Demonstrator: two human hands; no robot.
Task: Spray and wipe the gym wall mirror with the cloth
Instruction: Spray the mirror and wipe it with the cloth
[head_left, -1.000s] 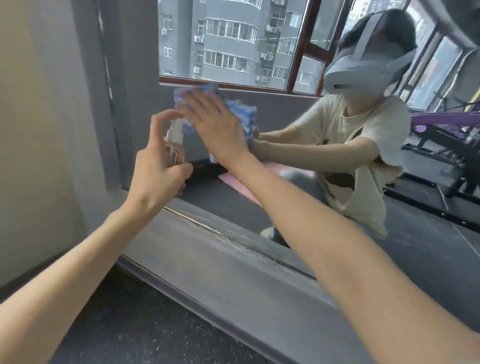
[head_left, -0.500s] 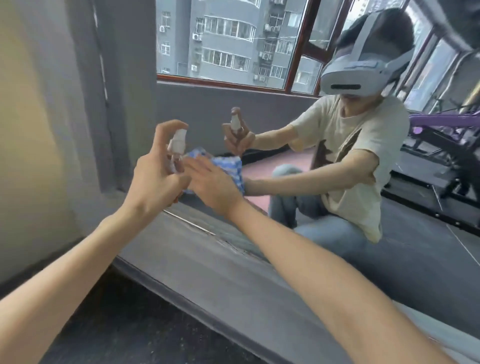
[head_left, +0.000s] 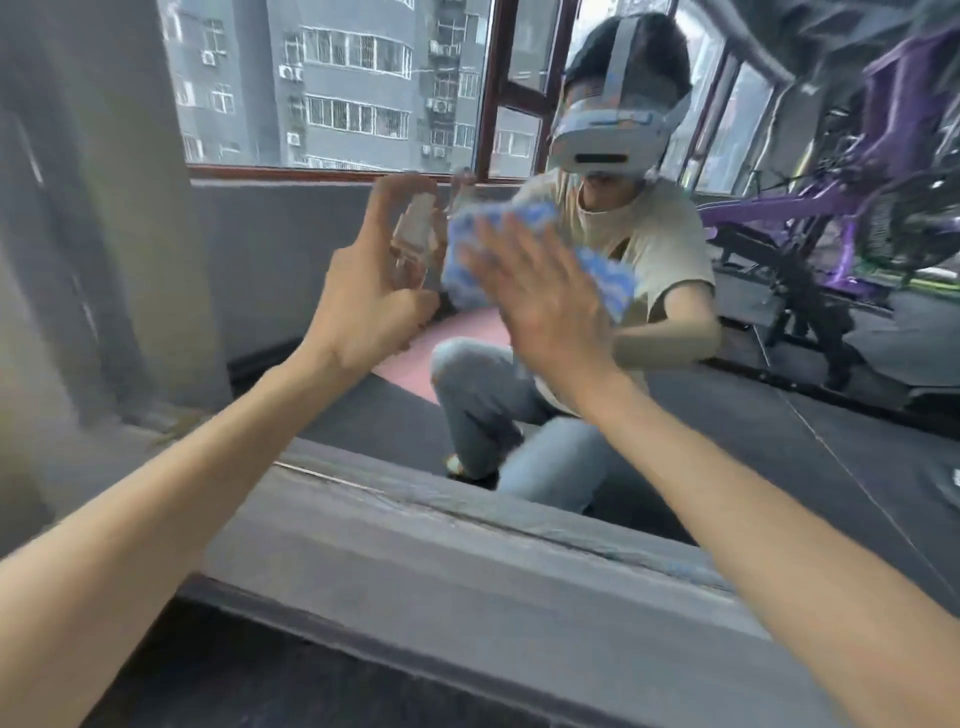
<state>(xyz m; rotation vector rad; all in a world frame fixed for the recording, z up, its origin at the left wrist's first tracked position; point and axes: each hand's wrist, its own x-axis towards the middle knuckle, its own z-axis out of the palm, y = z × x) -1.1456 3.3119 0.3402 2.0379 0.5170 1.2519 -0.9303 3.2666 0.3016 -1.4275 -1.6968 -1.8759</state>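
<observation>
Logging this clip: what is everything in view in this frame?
mirror: one, on the wall, upper right
cloth: one, blue and white, flat on the mirror, mid-frame
spray bottle: one, pale, blurred, left of the cloth
ledge: one, grey, below the mirror
wall: one, grey-beige, left of the mirror
floor: dark, bottom edge
window: one, brown frame, reflected at the top
gym machine: one, purple, reflected at the right
mat: one, pink, reflected on the floor
reflection: one person, beige shirt, jeans, grey headset, crouching
left hand: one, grips the spray bottle
right hand: one, fingers straight, presses the cloth
</observation>
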